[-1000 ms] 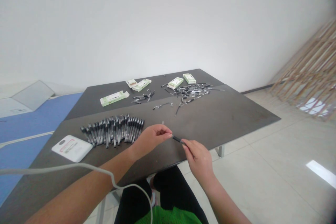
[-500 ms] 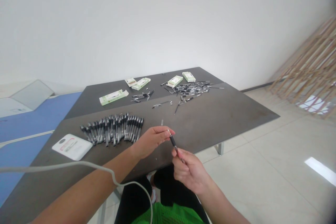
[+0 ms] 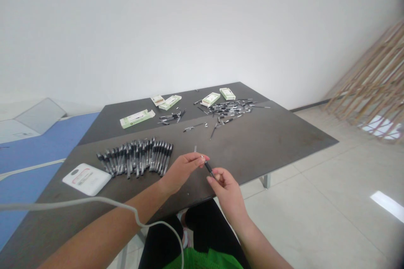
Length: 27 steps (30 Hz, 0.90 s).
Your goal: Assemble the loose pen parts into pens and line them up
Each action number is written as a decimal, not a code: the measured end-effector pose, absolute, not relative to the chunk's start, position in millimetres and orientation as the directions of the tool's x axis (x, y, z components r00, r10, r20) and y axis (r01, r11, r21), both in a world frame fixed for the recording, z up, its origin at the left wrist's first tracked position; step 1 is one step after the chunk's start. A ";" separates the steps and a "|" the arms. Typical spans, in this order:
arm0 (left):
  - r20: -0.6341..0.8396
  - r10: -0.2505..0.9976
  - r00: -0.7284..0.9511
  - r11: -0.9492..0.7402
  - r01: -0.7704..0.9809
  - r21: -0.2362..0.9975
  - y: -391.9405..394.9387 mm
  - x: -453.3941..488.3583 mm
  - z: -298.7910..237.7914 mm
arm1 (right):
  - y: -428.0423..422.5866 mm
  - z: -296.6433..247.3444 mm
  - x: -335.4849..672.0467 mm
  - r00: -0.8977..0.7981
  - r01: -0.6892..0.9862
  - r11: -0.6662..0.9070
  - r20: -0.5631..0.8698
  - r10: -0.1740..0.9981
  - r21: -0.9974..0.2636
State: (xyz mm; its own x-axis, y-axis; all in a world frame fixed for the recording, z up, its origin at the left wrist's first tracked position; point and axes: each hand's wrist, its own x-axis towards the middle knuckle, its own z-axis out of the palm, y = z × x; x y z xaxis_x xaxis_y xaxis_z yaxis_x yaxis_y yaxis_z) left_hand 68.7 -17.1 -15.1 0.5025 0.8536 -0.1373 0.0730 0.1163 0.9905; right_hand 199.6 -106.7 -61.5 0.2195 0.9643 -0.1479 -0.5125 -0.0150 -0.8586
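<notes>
My left hand (image 3: 184,172) pinches the upper end of a black gel pen (image 3: 208,168) between thumb and fingertips, above the dark tabletop (image 3: 252,145). My right hand (image 3: 227,190) is just below and to the right, its fingertips closed on the pen's lower end. The pen tilts down to the right, and its tip is hidden by my fingers. A long row of black pens (image 3: 135,158) lies left of my left hand. A small thin pen part (image 3: 195,149) stands out on the table just beyond my fingers.
Loose pen parts (image 3: 229,109) are scattered at the table's far side among green-and-white boxes (image 3: 211,99). A white flat box (image 3: 86,179) sits at the left. A grey cable (image 3: 94,201) lies over my left forearm. Blue surfaces lie left of the table.
My right hand has moved up and closer to my left hand. The pen has gone from nearly upright to a tilt down to the right, and it looks shorter between my fingers.
</notes>
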 end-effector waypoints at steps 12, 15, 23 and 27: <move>-0.107 0.852 0.512 0.075 0.083 0.994 0.6 75.6 -24.6 | -83.9 -65.2 199.8 0.060 -0.594 -0.118 -0.190 0.980 -0.796; -0.135 0.788 0.601 0.080 0.118 0.990 19.2 78.0 -29.9 | -77.7 -67.5 201.8 -0.177 -0.709 -0.264 -0.197 0.964 -0.654; 0.112 0.913 0.392 -0.402 0.822 0.404 140.6 70.6 -47.0 | -59.8 -87.9 211.0 0.213 -0.574 -0.039 -0.195 0.957 -0.818; 0.076 0.916 0.395 -0.400 0.873 0.281 163.9 71.1 -59.9 | -58.3 -94.6 216.2 0.244 -0.553 -0.011 -0.174 0.954 -0.833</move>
State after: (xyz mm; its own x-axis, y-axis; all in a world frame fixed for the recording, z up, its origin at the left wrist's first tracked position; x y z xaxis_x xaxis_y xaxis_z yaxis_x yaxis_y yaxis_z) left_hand 71.1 163.9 -59.9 0.3948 0.9156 0.0758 0.8726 -0.3995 0.2808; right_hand 216.2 -58.3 -94.6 0.2436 0.9541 -0.1742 -0.5527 -0.0110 -0.8333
